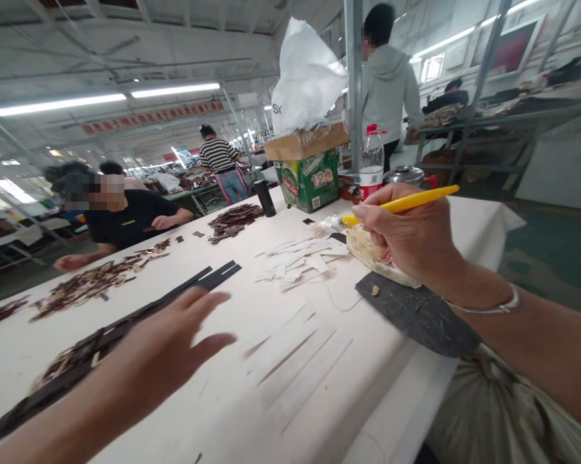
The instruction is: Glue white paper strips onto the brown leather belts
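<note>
In my right hand (406, 235) is a brush with a yellow handle (419, 198), its tip coated in white paste (328, 223). Just beneath that hand lies a pale, glue-crusted block or container (368, 252), partly covered by my fingers. My left hand (187, 328) hovers over the table with thumb and fingers apart, holding nothing, slightly blurred. Long dark strips (218, 276) lie just beyond it. Between my hands, thin white strips (300, 361) are spread on the white table (252, 425), and a looser heap of white strips (303, 261) lies farther back.
Piles of small brown pieces (235, 222) (97, 280) lie at the far left, where a person (126, 216) sits. A dark mat (416, 316) is at the right edge. Behind stand a black cylinder (264, 198), a green carton (310, 177) and a plastic bottle (371, 164).
</note>
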A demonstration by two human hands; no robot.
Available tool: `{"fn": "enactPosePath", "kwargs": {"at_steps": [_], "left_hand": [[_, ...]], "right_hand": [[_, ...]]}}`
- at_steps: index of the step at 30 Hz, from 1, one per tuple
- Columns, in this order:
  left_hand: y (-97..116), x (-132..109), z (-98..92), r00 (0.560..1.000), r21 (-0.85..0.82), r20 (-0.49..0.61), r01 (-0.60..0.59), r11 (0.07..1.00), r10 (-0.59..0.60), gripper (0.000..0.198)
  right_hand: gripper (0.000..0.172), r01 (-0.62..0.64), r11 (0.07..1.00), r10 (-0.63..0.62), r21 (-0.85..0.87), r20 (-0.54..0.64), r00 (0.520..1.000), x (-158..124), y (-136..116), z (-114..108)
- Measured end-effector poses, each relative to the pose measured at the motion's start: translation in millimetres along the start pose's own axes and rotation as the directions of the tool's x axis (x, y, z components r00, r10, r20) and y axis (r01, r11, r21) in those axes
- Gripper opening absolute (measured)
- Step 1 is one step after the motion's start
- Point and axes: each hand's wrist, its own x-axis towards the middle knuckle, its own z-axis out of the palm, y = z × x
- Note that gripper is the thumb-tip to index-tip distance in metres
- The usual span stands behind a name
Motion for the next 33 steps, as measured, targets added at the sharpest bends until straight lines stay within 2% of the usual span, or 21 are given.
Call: {"fn": "enactPosePath", "kwargs": {"at_steps": [2,4,6,8,10,11,14,16,18,20,21,23,27,30,33], "left_hand": [[29,39,25.3,0.984,0.044,0.114,-0.142,0.989,0.136,0.052],[62,86,61.2,0.956,0.11,0.191,-0.246,0.963,0.222,0.06],[89,126,96.7,0.939,0.129,0.228,-0.29,0.948,0.256,0.051],[104,152,122.9,0.93,0.142,0.25,-0.31,0.94,0.269,0.029],[107,164,134.6,0.927,0.16,0.257,-0.319,0.934,0.273,0.013],[106,166,134.5,0.929,0.169,0.251,-0.32,0.932,0.273,0.015],[94,165,111.2,0.95,0.195,0.173,-0.292,0.936,0.261,0.021],[79,158,82.9,0.969,0.215,0.081,-0.246,0.945,0.233,0.023],[56,140,54.8,0.981,0.239,-0.011,-0.186,0.953,0.194,0.023],[28,110,36.7,0.979,0.252,-0.098,-0.148,0.956,0.177,0.021],[12,91,33.6,0.975,0.246,-0.136,-0.14,0.959,0.177,0.02],[-17,46,39.8,0.963,0.192,-0.195,-0.149,0.97,0.187,0.019],[-58,-36,79.0,0.957,0.063,-0.222,-0.176,0.982,0.186,0.018],[-68,-72,101.1,0.962,0.019,-0.169,-0.216,0.976,0.216,0.019],[-71,-87,108.3,0.962,-0.023,-0.115,-0.251,0.968,0.247,0.025]], "right_hand": [[0.017,0.008,0.999,-0.008,0.053,0.01,1.0,2,-2,-3],[0.015,0.016,0.999,-0.017,0.051,0.011,1.0,4,-3,-7],[0.016,0.029,1.0,-0.029,-0.004,-0.007,1.0,6,-1,-9],[0.018,0.035,0.998,-0.036,-0.05,-0.018,0.999,7,2,-9],[0.019,0.039,0.996,-0.041,-0.077,-0.016,0.999,8,6,-8],[0.019,0.04,0.995,-0.041,-0.087,-0.015,0.999,8,9,-8],[0.019,0.034,0.994,-0.038,-0.104,-0.034,0.999,7,12,-8],[0.019,0.027,0.993,-0.034,-0.115,-0.065,0.997,7,9,-8],[0.017,0.03,0.993,-0.041,-0.115,-0.097,0.994,8,3,-7],[0.014,0.029,0.995,-0.04,-0.09,-0.119,0.992,8,-4,-4],[0.013,0.028,0.997,-0.036,-0.074,-0.117,0.993,8,-7,-2],[0.012,0.02,1.0,-0.021,-0.019,-0.077,0.997,6,-8,6],[0.015,-0.065,0.994,0.055,0.09,0.109,0.993,-6,4,34],[0.018,-0.1,0.993,0.082,0.058,0.255,0.963,-18,19,62],[0.02,-0.137,0.99,0.124,0.007,0.382,0.916,-30,30,92]]}}
